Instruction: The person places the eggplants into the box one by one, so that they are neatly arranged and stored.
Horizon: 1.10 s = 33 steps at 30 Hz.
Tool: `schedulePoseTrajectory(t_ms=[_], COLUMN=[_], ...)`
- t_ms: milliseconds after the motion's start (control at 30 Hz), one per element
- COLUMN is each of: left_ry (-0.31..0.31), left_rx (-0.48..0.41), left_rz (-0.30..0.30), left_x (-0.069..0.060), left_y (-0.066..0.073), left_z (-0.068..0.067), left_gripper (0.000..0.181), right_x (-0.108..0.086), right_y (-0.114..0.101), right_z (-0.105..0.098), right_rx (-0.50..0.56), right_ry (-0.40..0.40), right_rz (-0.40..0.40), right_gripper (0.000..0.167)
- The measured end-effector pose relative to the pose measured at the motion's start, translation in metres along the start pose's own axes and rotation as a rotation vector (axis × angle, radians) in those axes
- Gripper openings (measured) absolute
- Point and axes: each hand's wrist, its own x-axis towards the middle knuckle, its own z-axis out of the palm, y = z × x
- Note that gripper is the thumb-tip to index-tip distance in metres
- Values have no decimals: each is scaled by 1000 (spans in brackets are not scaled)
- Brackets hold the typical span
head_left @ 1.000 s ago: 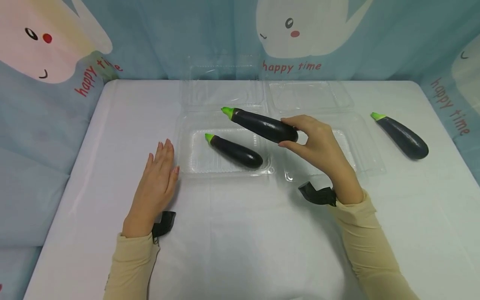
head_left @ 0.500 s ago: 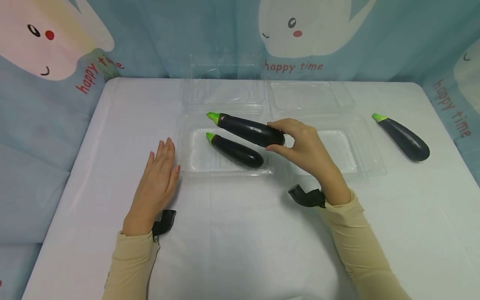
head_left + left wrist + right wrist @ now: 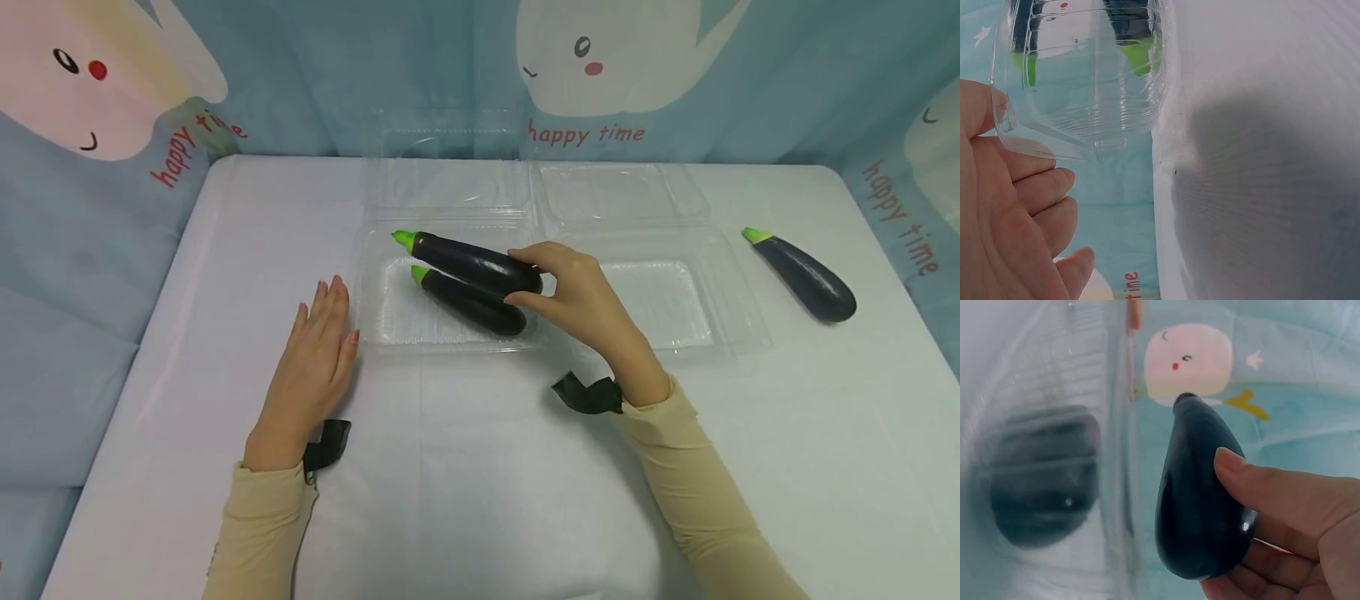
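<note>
My right hand (image 3: 577, 296) pinches a dark eggplant (image 3: 476, 264) by its thick end, its green stem pointing left. In the right wrist view the thumb lies on one side of the eggplant (image 3: 1200, 500) and the fingers on the other. It hovers over the left clear plastic container (image 3: 390, 342), just behind a second eggplant (image 3: 472, 307) that lies inside. Whether the two touch cannot be told. Straight-fingered, my left hand (image 3: 303, 379) rests at that container's left side; in the left wrist view its fingers are against or very near the container wall (image 3: 1054, 140).
A second clear container (image 3: 697, 292) stands on the right with its lid folded back. Farther right, a third eggplant (image 3: 802, 277) lies on the white table (image 3: 465, 483). Behind hangs a blue printed curtain (image 3: 337, 75).
My right hand has carried the eggplant left and slightly toward me, from between the containers to over the left one. The left hand has stayed in place.
</note>
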Motion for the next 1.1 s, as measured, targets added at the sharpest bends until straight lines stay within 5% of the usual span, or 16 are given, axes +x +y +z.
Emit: schedulePoseTrajectory(t_ms=[533,1100], left_ry=[4,-21], left_rx=[-16,-12], left_rz=[10,-4], left_x=[0,1], left_y=[0,-1], left_z=[0,1], left_gripper=[54,56], right_x=[7,7], right_y=[0,5], right_z=[18,23], right_rx=[-129,-117], right_ry=[-53,39], right_rz=[65,71], right_gripper=[51,49])
